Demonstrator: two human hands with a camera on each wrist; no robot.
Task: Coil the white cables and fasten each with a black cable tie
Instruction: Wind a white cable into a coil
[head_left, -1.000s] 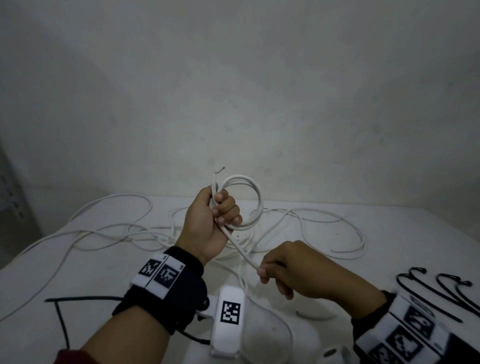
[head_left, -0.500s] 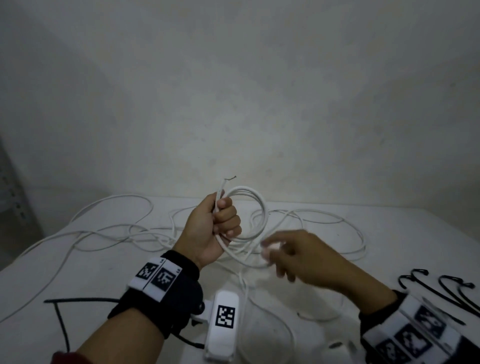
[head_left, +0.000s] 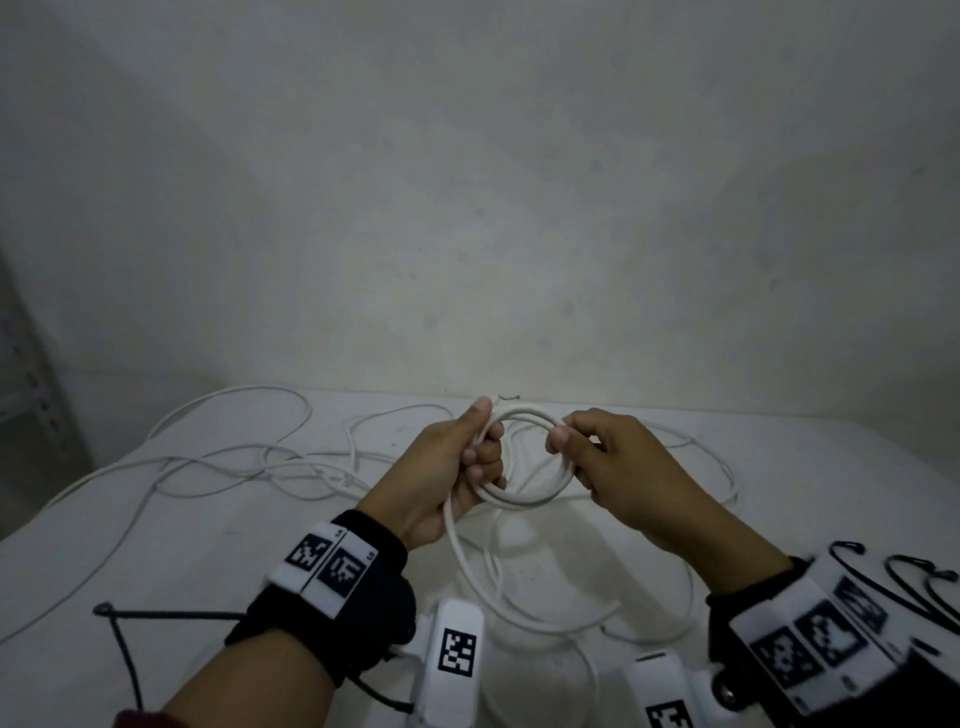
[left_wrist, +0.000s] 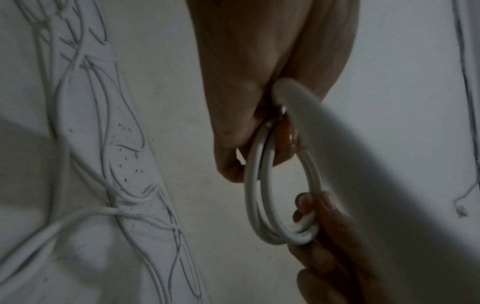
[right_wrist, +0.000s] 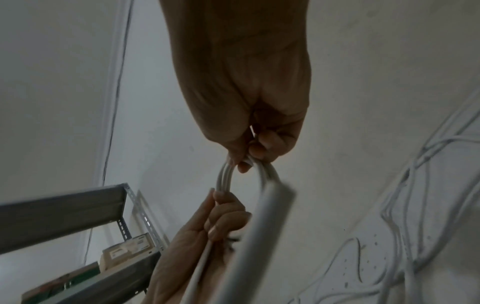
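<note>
White cable coil (head_left: 524, 457) looks light and springy; left hand (head_left: 447, 467) grips one side, right hand (head_left: 613, 467) pinches the opposite side, where loops likely spring apart.

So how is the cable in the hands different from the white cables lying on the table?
The held cable is wound into a small round coil of several turns; the loose cables sprawl in wide, tangled loops. The coil is lifted off the table, gripped by the left hand and pinched by the right hand; the loose ones lie untouched. Both are thin, white and untied.
</note>
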